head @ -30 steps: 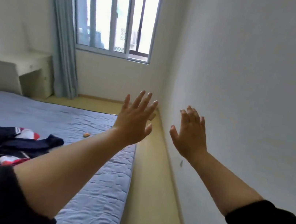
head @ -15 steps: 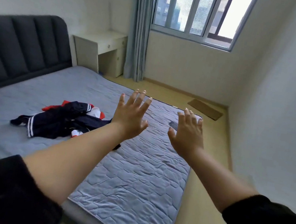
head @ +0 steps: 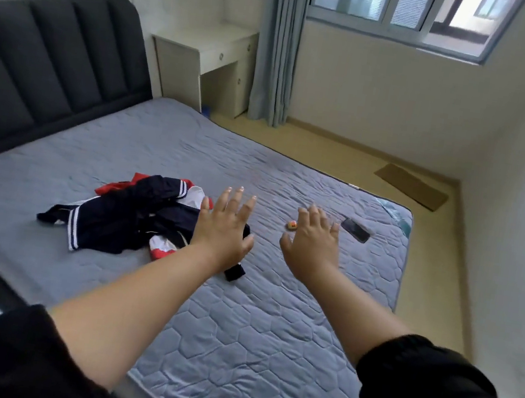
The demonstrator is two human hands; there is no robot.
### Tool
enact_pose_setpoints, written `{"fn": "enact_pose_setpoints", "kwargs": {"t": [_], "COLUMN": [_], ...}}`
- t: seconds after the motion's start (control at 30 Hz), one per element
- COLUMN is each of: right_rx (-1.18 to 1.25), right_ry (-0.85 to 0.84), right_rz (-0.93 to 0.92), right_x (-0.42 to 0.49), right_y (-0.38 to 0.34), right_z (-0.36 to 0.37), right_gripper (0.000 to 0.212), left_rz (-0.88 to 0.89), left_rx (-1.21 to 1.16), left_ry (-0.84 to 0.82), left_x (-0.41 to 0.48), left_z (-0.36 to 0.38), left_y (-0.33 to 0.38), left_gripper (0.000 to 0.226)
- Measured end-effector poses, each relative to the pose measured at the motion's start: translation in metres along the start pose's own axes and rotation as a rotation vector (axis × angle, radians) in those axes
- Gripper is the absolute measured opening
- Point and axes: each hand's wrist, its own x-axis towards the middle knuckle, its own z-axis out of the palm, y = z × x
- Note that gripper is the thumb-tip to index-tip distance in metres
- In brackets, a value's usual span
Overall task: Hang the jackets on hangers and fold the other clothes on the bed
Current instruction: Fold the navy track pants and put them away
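We hold our left hand and right hand with each grip spread wide and empty over the bed, the heap of clothes stretching left to right just left of the left hand, which is nearer.

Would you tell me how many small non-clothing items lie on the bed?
2: a phone near the far right corner of the bed, and a small orange object left of it. The clothes pile could hide others.

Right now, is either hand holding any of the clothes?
No: left hand and right hand both show spread, straight fingers; the clothes pile lies ungripped on the bed.
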Motion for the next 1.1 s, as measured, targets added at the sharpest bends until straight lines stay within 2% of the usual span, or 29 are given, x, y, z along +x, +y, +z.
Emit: {"fn": "enact_pose_setpoints", "kwargs": {"t": [0.23, 0.47, 0.57, 0.87, 1.1], "right_rx": [-0.012, -0.009, -0.003, 0.067, -0.077], "right_ry": [-0.120, -0.147, -0.156, -0.302, -0.435], "right_rz": [-0.097, -0.142, -0.127, -0.037, -0.082], "right_x": [-0.001, 0.041, 0.077, 0.136, 0.158], "right_y": [-0.043, -0.114, -0.160, -0.281, -0.292], "right_z": [0.058, 0.106, 0.143, 0.308, 0.440], "right_gripper": [0.065, 0.062, 0.063, 0.059, 0.063], "left_rz": [-0.251, -0.257, -0.297, -0.475, -0.632], "left_rx": [-0.129, -0.158, -0.260, -0.396, -0.475], "left_ry": [-0.067, -0.090, -0.113, -0.262, -0.359], "left_x": [-0.039, -0.026, -0.003, 0.041, 0.049], "left_z": [0.050, 0.080, 0.106, 0.244, 0.387], "left_y": [-0.059, -0.146, -0.202, -0.356, -0.392], "left_gripper": [0.070, 0.070, 0.069, 0.064, 0.059]}}
